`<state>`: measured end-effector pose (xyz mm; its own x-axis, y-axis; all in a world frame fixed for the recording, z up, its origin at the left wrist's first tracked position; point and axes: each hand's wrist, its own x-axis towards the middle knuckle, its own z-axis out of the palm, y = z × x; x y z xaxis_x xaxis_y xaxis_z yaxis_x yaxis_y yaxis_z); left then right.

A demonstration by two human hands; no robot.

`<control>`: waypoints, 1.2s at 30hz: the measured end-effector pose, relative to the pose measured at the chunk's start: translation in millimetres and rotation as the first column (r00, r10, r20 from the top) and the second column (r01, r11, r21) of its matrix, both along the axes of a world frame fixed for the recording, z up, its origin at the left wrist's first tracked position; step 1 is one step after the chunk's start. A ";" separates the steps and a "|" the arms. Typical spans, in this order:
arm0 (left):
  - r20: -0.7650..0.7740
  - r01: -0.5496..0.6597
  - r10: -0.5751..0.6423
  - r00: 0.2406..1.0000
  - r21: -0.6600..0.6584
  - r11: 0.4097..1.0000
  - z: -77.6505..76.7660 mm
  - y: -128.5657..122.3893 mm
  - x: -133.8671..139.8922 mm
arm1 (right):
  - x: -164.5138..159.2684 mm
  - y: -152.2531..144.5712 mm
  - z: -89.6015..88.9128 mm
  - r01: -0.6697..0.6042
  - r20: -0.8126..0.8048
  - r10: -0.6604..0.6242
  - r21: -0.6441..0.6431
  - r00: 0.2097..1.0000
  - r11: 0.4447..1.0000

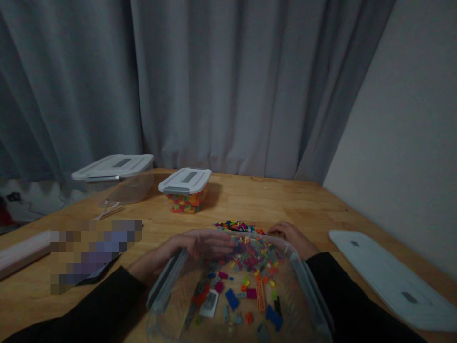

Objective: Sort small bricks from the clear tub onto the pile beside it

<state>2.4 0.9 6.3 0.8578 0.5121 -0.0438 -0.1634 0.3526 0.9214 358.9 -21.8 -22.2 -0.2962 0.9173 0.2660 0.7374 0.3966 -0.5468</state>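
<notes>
A clear plastic box (178,314) stands close in front of me, with several loose toy bricks (232,299) in many colours showing inside it. My left hand (209,244) lies along the box's far edge, its fingers stretched out flat and pointing right, partly seen through the clear plastic. Beyond that edge, a heap of small colourful bricks (235,225) rests on the table. At the heap's right end is my right hand (291,234), fingers curled in and down; what they close on is hidden. The right forearm passes along the box's right side.
A white lid (389,281) lies on the wooden table (271,200) at the right. Farther back stand a small lidded box (185,188) of colourful pieces and a larger clear lidded box (121,183). A pixelated flat object (100,252) and a pale long object (24,252) lie left.
</notes>
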 end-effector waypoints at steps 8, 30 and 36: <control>-0.039 0.000 -0.001 0.999 -0.011 1.000 -0.6 2.5 0.8 | 0.7 6.7 -13.8 -0.017 0.061 0.015 0.029 0.998 0.999; -0.023 -0.034 0.034 0.999 -0.019 0.999 2.7 -1.6 -0.4 | -11.6 -5.6 8.1 0.046 -0.036 -0.047 -0.023 0.998 0.999; -0.038 -0.033 0.032 0.999 -0.007 0.999 2.4 -2.2 -0.4 | -9.2 -3.1 6.4 0.035 -0.038 -0.034 0.019 0.999 0.999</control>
<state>2.0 -1.3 8.7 0.8385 0.5391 -0.0798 -0.1400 0.3545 0.9245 349.7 -24.9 -15.8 -0.2538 0.9214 0.2944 0.7300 0.3821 -0.5666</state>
